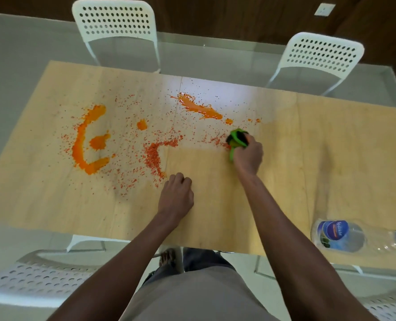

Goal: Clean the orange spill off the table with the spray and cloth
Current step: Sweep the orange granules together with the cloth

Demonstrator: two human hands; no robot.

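Near the middle of the worktop (215,205), the right hand (248,156) grips a bunched green cloth (237,141), its length running toward the far edge. Left hand (176,198) rests knuckled, fingers curled on nothing. Around the cloth looks wiped; most of the orange spill (88,140) remains leftward. A bottle (345,236) lies lengthwise along the near right edge.

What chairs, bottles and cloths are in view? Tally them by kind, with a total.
White chairs: 4
Plastic bottle, lying on the table: 1
Green cloth, gripped by the right hand: 1
Total: 6
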